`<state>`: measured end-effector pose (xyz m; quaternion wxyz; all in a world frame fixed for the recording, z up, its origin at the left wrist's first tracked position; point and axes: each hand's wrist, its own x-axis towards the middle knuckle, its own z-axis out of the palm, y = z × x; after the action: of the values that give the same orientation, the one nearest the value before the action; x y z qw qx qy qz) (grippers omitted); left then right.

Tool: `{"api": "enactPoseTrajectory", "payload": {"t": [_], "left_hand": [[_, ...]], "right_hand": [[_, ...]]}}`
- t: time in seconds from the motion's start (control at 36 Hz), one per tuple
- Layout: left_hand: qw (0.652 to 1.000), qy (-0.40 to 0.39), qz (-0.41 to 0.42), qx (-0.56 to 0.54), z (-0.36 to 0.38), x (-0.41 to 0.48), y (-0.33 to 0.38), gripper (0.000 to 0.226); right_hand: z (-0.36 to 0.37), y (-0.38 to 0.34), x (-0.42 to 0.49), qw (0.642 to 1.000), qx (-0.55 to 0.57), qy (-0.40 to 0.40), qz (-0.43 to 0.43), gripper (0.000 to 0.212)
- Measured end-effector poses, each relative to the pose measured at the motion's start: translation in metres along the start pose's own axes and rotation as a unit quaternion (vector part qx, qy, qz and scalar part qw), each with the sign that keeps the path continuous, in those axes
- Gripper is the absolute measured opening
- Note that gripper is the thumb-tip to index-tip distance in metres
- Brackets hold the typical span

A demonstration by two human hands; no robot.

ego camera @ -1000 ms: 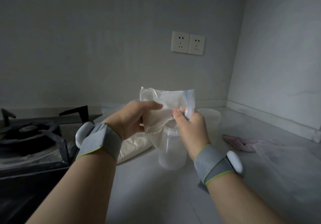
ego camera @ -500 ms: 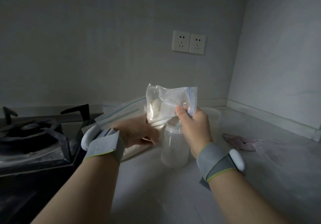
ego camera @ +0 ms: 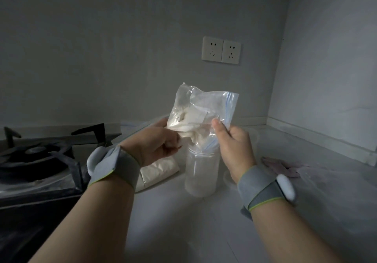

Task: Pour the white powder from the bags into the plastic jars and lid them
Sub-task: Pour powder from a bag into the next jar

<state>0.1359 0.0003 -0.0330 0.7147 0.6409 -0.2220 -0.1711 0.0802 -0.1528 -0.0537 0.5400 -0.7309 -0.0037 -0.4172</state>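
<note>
From the head view, the person is holding a clear zip bag [ego camera: 201, 109] right over the mouth of an open plastic jar [ego camera: 202, 173], which is standing upright on the pale worktop [ego camera: 183, 226] just in front of them. The left hand [ego camera: 155, 146] is gripping the bag's lower left side, its fingers [ego camera: 171, 143] curled in and bunching the film where the white powder is clumping, probably to squeeze that lump toward the opening. The right hand [ego camera: 234, 146] is pinching the edge with the blue zip strip between thumb and curled fingers, and that edge is running down into the jar's neck, so I judge it is acting as a chute and stopping powder from spilling onto the worktop. The upper half of the bag is looking slack and nearly empty, so this pour seems well along; how much powder is lying in the jar is too murky to tell in this dim light. A second bag of powder [ego camera: 159, 170] is lying flat, just left of the jar and partly behind the left wrist, apparently awaiting its turn. A gas hob [ego camera: 36, 160] is sitting at the far left, a pinkish cloth [ego camera: 285, 166] is lying to the right, and a double wall socket [ego camera: 221, 50] is showing above.
</note>
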Motion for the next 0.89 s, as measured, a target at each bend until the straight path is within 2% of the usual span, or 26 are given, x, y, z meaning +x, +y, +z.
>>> {"api": "enactPoseTrajectory", "payload": {"t": [0.06,0.14,0.22,0.31,0.39,0.47,0.53,0.61,0.72,0.83,0.89], "left_hand": [[1.000,0.009,0.009,0.006,-0.0041,0.0000,0.0020,0.050],[0.999,-0.036,0.014,0.037,-0.0083,-0.0031,0.0032,0.055],[0.993,-0.079,0.001,0.086,-0.0066,-0.0054,0.0019,0.048],[0.992,-0.077,-0.012,0.104,-0.0053,-0.0048,0.0004,0.037],[0.990,-0.080,-0.021,0.112,-0.0064,-0.0041,0.0000,0.033],[0.989,-0.087,-0.035,0.111,-0.0064,-0.0047,-0.0003,0.032],[0.988,-0.089,-0.048,0.114,-0.0062,-0.0044,-0.0012,0.033],[0.988,-0.065,-0.062,0.125,-0.0047,-0.0044,-0.0014,0.021],[0.994,-0.020,-0.052,0.096,-0.0028,-0.0038,-0.0004,0.025],[0.998,0.030,-0.041,0.030,-0.0010,-0.0032,0.0008,0.027],[0.998,0.044,-0.040,0.005,0.0001,-0.0029,0.0012,0.028]], "right_hand": [[-0.0001,-0.0026,-0.0003,1.000,-0.002,-0.009,-0.005,0.043],[0.0000,-0.0049,-0.0007,1.000,0.008,-0.024,0.006,0.045],[-0.0011,-0.0041,-0.0002,0.999,0.017,-0.033,0.028,0.041],[-0.0013,-0.0024,-0.0010,0.995,0.017,-0.076,0.059,0.028],[-0.0004,0.0007,-0.0020,0.991,0.025,-0.099,0.082,0.027],[-0.0015,0.0010,-0.0015,0.995,0.013,-0.069,0.068,0.007],[-0.0027,0.0013,-0.0003,0.998,-0.018,-0.045,0.050,0.015],[-0.0030,0.0017,0.0004,0.998,-0.035,-0.036,0.029,0.023],[0.0001,-0.0007,-0.0005,1.000,-0.009,-0.020,0.004,0.025],[-0.0036,-0.0041,-0.0025,0.991,0.092,-0.085,0.053,0.016],[-0.0047,-0.0011,-0.0020,0.992,0.066,-0.095,0.048,0.020]]}}
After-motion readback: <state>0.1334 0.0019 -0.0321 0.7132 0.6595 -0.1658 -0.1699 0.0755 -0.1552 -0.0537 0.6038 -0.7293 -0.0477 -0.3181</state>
